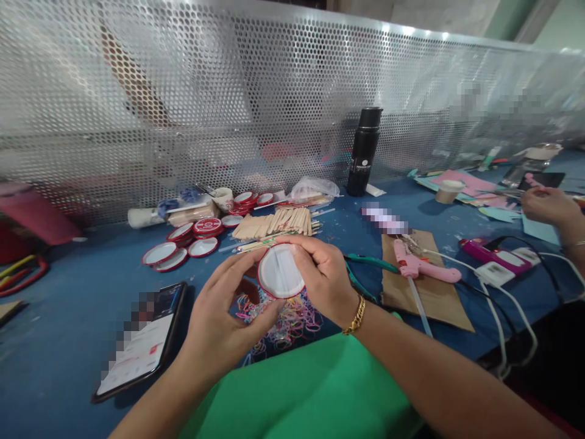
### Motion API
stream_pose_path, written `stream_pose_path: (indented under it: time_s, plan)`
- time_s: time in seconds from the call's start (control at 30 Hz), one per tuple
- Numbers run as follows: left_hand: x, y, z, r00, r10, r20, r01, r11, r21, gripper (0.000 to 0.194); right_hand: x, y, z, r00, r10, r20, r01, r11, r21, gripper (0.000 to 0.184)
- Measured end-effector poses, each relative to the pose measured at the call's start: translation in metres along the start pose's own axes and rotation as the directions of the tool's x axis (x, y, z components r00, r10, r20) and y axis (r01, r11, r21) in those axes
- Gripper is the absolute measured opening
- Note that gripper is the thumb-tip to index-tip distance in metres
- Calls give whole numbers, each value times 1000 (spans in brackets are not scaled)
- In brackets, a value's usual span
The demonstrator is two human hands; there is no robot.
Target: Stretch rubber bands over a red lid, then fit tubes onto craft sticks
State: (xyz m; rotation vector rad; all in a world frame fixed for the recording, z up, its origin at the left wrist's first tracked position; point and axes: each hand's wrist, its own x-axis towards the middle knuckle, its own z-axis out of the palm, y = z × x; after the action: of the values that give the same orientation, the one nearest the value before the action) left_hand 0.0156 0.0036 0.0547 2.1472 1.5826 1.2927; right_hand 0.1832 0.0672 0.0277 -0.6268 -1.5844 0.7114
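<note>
- Right in the middle, just above the heap of rubber bands (297, 323), here's the red-rimmed lid (278, 277), its whitish inner side tilted up toward the wearer!
- The left hand (222, 305) cups it from the left, fingers curved at the upper-left rim, thumb reaching across to the lower edge; how hard they press, I cannot tell.
- And the right hand (326, 274) has a firm pinch on it: thumb down on the whitish face, fingers bent together over the far rim, partly hidden behind it. A gold bracelet (356, 316) circles that wrist.
- Below the forearms, green cloth (301, 390) spreads bright in front of the wearer.
- Out left, a phone (144, 344) lies screen up on the blue table (50, 347); beyond it, more red-rimmed lids (203, 246) sit in loose piles.
- Beside those, wooden sticks (274, 224) lie bunched.
- Over to the right, a pink glue gun (418, 266) rests on cardboard (445, 308), with teal handles (377, 263) near its left edge.
- Behind, a black bottle (364, 155) stands upright before the perforated panel (292, 91).
- Far right, a co-worker's hand (546, 206) is in view, well apart from the lid.
</note>
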Motion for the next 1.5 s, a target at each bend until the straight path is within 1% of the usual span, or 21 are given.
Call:
stream_pose_path:
  time_s: [0.1, 0.2, 0.3, 0.4, 0.6, 0.67, 0.77, 0.87, 0.97, 1.13, 1.27, 1.33, 1.37, 1.43, 1.5]
  plan:
    - [0, -1, 0, 1000, 5, 21, -6, 1000, 20, 57, 0, 0, 0, 1000, 5, 3, -5, 1000, -6, 29]
    - [-1, -2, 0, 998, 36, 41, -38, 997, 62, 58, 0, 0, 0, 1000, 11, 8, -11, 1000, -5, 29]
    - [-1, -3, 0, 998, 54, 43, -58, 994, 89, 58, 0, 0, 0, 1000, 19, 4, -19, 1000, 2, 29]
    - [-1, -3, 0, 999, 39, 38, -41, 996, 75, 59, 0, 0, 0, 1000, 17, 1, -17, 1000, 2, 29]
    - [0, 0, -1, 1000, -30, 8, 30, 999, -17, 57, 2, -1, -2, 1000, 4, -2, -4, 1000, -6, 28]
    - [0, 0, -2, 1000, -27, 12, 27, 999, -26, 62, 2, -1, -2, 1000, -3, 5, 3, 1000, -10, 28]
    - [0, -1, -2, 999, 9, 37, -8, 1000, -10, 72, 0, -1, -2, 999, -24, 44, 24, 1000, -5, 29]
    - [0, -3, -2, 997, 53, 47, -53, 998, 14, 67, -1, -2, -1, 997, -40, 58, 40, 999, 0, 29]
    - [0, -4, -3, 997, 67, 35, -69, 996, 51, 62, -1, -4, -1, 998, -38, 50, 37, 999, 4, 28]
    - [0, -5, -3, 999, 41, 8, -41, 997, 60, 62, 0, -5, -1, 998, -3, 70, 2, 1000, 9, 29]
    - [1, -5, -3, 1000, 4, -4, -4, 999, 35, 62, 0, -4, -1, 998, -12, 64, 13, 1000, -4, 28]
    - [1, -7, -2, 1000, -11, -1, 11, 1000, -9, 62, 1, -2, -1, 998, -30, 59, 30, 1000, -7, 28]
    - [1, -8, -1, 1000, -23, 7, 23, 998, -57, 64, 2, -2, -2, 998, -38, 53, 39, 999, -11, 28]
    - [0, -10, 3, 996, -68, 50, 77, 972, -220, 71, 2, 0, -2, 998, -52, 37, 53, 998, -31, 28]
    - [0, -11, 7, 982, -142, 120, 180, 893, -412, 70, 2, 1, -1, 998, -57, 38, 59, 996, -63, 29]
